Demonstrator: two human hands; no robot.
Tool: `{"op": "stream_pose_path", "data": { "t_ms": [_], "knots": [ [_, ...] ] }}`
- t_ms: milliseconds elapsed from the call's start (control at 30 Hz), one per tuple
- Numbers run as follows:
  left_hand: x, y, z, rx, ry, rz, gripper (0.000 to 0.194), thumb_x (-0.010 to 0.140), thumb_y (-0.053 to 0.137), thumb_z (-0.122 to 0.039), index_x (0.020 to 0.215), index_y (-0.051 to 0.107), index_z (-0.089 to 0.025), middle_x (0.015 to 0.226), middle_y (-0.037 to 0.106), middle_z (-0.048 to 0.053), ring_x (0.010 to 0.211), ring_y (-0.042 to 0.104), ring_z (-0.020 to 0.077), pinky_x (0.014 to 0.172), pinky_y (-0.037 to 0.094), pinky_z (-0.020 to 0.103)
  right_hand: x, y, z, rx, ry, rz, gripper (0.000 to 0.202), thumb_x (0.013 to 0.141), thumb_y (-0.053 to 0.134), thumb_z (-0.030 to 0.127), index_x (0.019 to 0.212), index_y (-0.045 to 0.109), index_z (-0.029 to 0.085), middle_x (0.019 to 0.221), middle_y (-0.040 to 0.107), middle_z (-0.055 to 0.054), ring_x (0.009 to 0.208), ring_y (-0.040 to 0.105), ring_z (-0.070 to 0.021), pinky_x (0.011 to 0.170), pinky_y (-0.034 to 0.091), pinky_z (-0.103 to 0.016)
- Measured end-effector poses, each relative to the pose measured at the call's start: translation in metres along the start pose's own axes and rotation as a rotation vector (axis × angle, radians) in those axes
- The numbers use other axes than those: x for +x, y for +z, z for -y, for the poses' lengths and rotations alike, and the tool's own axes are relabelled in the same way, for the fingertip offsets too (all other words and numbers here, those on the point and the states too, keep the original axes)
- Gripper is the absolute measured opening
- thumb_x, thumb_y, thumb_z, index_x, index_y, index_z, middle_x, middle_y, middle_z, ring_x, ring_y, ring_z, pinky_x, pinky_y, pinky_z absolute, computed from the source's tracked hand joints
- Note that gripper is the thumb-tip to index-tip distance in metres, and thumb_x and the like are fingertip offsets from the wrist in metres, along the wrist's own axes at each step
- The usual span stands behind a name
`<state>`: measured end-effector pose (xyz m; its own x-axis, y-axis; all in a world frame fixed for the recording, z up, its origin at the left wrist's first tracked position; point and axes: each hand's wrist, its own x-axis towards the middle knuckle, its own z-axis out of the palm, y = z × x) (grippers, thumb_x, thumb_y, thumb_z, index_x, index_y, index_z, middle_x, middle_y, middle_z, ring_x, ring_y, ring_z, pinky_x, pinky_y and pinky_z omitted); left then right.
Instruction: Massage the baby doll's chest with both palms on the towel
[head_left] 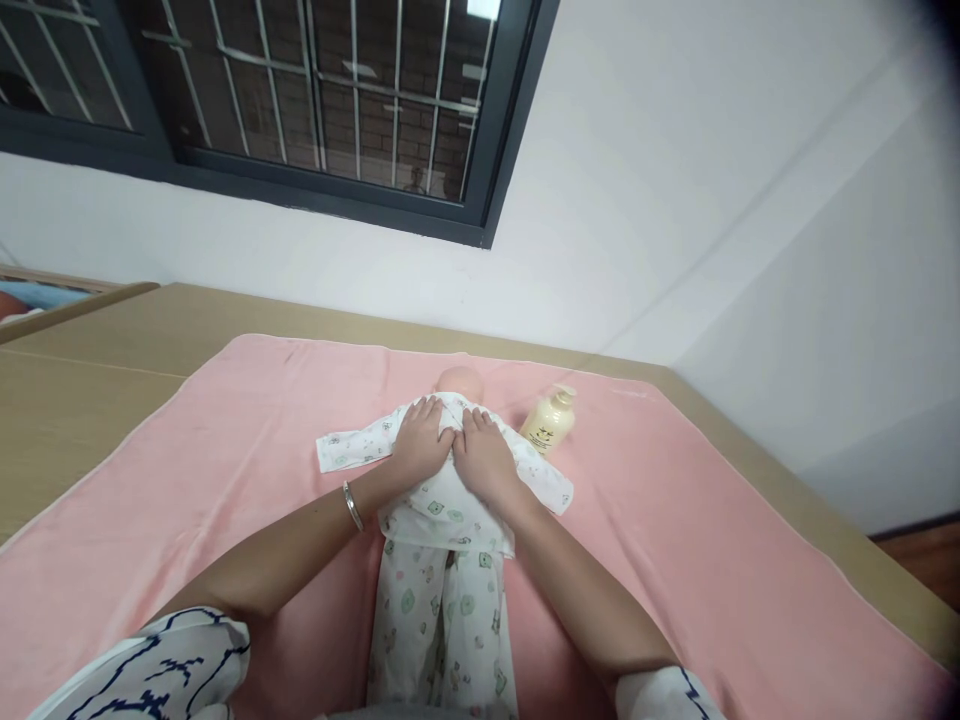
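Note:
A bald baby doll [459,381] lies stretched out on a pink sheet, its head away from me. It wears a white long-sleeved top [439,510] and matching trousers [409,610], both with small prints. My left hand [421,437] rests flat on the upper left of the doll's top, fingers extended. Beside it, my right hand [482,452] lies flat on the upper right, its thumb close to the left one. Neither hand grips anything. A pale yellow bottle [550,420] leans over on the sheet, just beyond the doll's right-side sleeve. Most of the doll's head is hidden from view.
The pink sheet [225,480] covers much of a wooden surface [90,400]. Behind it rises a white wall [615,180] with a dark-framed, barred window [322,110]. At the far left, a wooden edge [82,308] borders something blue.

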<state>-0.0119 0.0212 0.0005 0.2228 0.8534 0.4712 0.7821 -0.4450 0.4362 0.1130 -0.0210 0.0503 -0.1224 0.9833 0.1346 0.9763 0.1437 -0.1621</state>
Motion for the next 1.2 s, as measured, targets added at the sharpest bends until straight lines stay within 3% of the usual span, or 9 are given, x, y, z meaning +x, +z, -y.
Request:
{"op": "stream_pose_path", "data": {
  "t_ms": [100,233,367,633,767,933,1033,1200],
  "knots": [
    [-0.003,-0.001,-0.002,0.023,-0.013,-0.004,0.050,0.090,0.040,-0.027,0.135,0.047,-0.006,0.142,0.050,0.020,0.138,0.038,0.0317,0.113,0.031,0.051,-0.006,-0.003,0.006,-0.018,-0.030,0.009,0.053,0.097,0.030,0.025,0.144,0.038,0.001,0.147,0.042,-0.022,0.140,0.033,-0.0299,0.114,0.022,-0.041],
    [-0.008,-0.003,-0.006,0.051,0.044,-0.047,0.042,0.092,0.039,-0.025,0.128,0.054,-0.009,0.133,0.058,0.018,0.132,0.046,0.0306,0.111,0.035,0.050,0.008,-0.003,-0.012,0.086,-0.050,-0.009,0.051,0.099,0.028,0.028,0.143,0.041,0.007,0.146,0.045,-0.017,0.139,0.037,-0.0253,0.114,0.026,-0.038],
    [-0.008,-0.004,-0.008,0.034,0.103,-0.074,0.039,0.091,0.039,-0.021,0.123,0.058,-0.011,0.129,0.061,0.015,0.128,0.050,0.0273,0.113,0.034,0.046,0.021,0.001,-0.023,0.111,-0.020,-0.010,0.053,0.099,0.029,0.034,0.144,0.040,0.007,0.149,0.041,-0.016,0.141,0.033,-0.0258,0.115,0.023,-0.040],
    [-0.001,-0.002,-0.001,0.010,-0.019,-0.006,0.049,0.089,0.042,-0.027,0.132,0.050,-0.007,0.139,0.053,0.017,0.135,0.042,0.0309,0.113,0.032,0.048,-0.005,0.002,0.005,-0.038,-0.032,-0.034,0.053,0.098,0.030,0.026,0.144,0.037,0.001,0.146,0.042,-0.023,0.141,0.033,-0.0301,0.115,0.022,-0.041],
    [-0.004,0.002,0.002,-0.019,-0.009,-0.044,0.048,0.089,0.042,-0.029,0.132,0.051,-0.010,0.139,0.054,0.015,0.134,0.043,0.0304,0.114,0.031,0.048,0.006,0.002,-0.011,0.066,-0.077,-0.026,0.053,0.099,0.029,0.032,0.145,0.039,0.007,0.148,0.042,-0.018,0.141,0.034,-0.0261,0.115,0.023,-0.039],
    [-0.007,0.006,0.005,-0.057,0.028,-0.097,0.044,0.088,0.043,-0.028,0.128,0.055,-0.014,0.135,0.058,0.012,0.132,0.045,0.0291,0.114,0.033,0.049,0.021,0.010,-0.028,0.128,-0.007,-0.087,0.054,0.099,0.031,0.039,0.145,0.039,0.010,0.151,0.038,-0.015,0.142,0.030,-0.0245,0.116,0.021,-0.039],
    [-0.006,0.007,0.006,-0.078,0.014,-0.100,0.042,0.088,0.044,-0.027,0.127,0.056,-0.015,0.134,0.059,0.011,0.131,0.047,0.0279,0.114,0.034,0.047,0.017,0.013,-0.021,0.100,0.000,-0.132,0.053,0.099,0.030,0.036,0.143,0.041,0.010,0.150,0.041,-0.016,0.141,0.033,-0.0255,0.116,0.020,-0.041],
    [-0.005,0.007,0.005,-0.063,-0.012,-0.059,0.046,0.089,0.043,-0.028,0.131,0.052,-0.012,0.140,0.053,0.014,0.135,0.042,0.0296,0.113,0.033,0.049,0.003,0.011,-0.003,0.013,0.036,-0.082,0.054,0.099,0.029,0.031,0.145,0.036,0.004,0.147,0.041,-0.022,0.140,0.032,-0.0318,0.113,0.023,-0.047]
  ]
}}
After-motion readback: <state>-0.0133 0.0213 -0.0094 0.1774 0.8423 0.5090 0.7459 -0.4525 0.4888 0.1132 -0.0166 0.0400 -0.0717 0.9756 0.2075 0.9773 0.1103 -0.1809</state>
